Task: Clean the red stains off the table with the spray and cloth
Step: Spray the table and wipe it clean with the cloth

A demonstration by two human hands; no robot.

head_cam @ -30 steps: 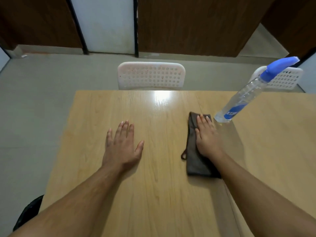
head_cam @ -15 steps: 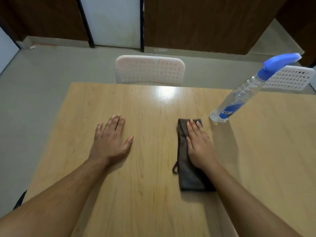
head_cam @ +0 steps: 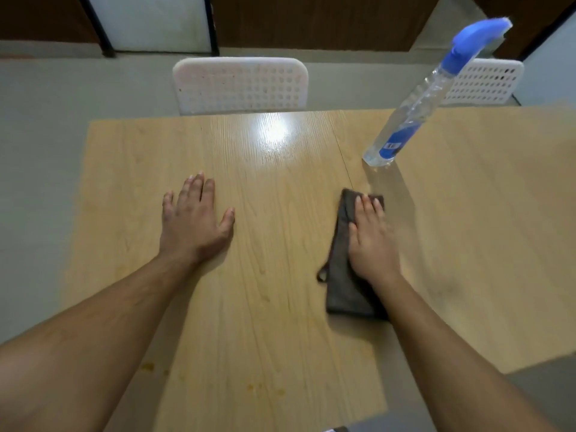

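Observation:
A folded dark grey cloth (head_cam: pixel 341 285) lies on the light wooden table (head_cam: pixel 280 307), right of centre. My right hand (head_cam: pixel 372 241) presses flat on the cloth with straight fingers. My left hand (head_cam: pixel 193 226) rests flat on the bare wood to the left, holding nothing. A clear spray bottle (head_cam: pixel 414 110) with a blue trigger head stands on the table beyond the cloth, at the far right. A few small orange-red stains (head_cam: pixel 149 366) dot the table near its front edge, beside my left forearm.
A white perforated plastic chair (head_cam: pixel 240 84) stands at the table's far edge, and a second one (head_cam: pixel 486 82) at the far right. Grey floor lies to the left of the table. A seam runs down the tabletop near the cloth.
The camera has tilted down and the table's near part with its stains has come into view. Both hands stay flat, the right one still on the cloth.

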